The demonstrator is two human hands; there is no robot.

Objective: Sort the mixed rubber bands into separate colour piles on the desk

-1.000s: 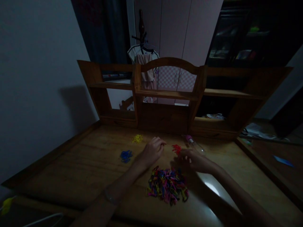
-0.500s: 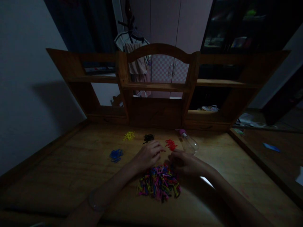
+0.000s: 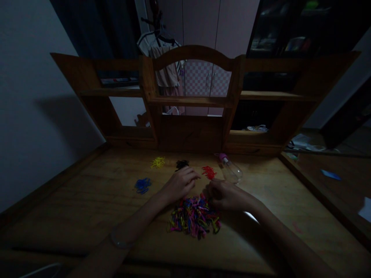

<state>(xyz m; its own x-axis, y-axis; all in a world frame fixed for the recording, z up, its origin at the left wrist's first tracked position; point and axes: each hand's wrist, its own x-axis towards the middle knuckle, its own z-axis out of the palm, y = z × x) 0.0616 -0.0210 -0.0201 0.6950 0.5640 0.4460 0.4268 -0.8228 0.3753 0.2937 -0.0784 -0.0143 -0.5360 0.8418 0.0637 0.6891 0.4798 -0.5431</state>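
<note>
A mixed heap of small coloured rubber bands (image 3: 193, 216) lies on the wooden desk (image 3: 87, 200) in front of me. My left hand (image 3: 179, 183) rests at the heap's far left edge, fingers curled and pinched together. My right hand (image 3: 224, 194) sits at the heap's far right edge, fingers also curled. What either pinches is too dark to make out. Behind the hands lie small sorted piles: yellow (image 3: 158, 162), black (image 3: 181, 164), red (image 3: 208, 172) and blue (image 3: 142, 185).
A clear bottle with a pink cap (image 3: 230, 170) lies on its side right of the red pile. A wooden shelf unit (image 3: 191, 100) stands along the desk's back. A white wall is on the left; papers lie on the far right.
The view has tilted down and shifted, uncovering the black pile. Both hands drew back from the sorted piles toward the mixed heap.
</note>
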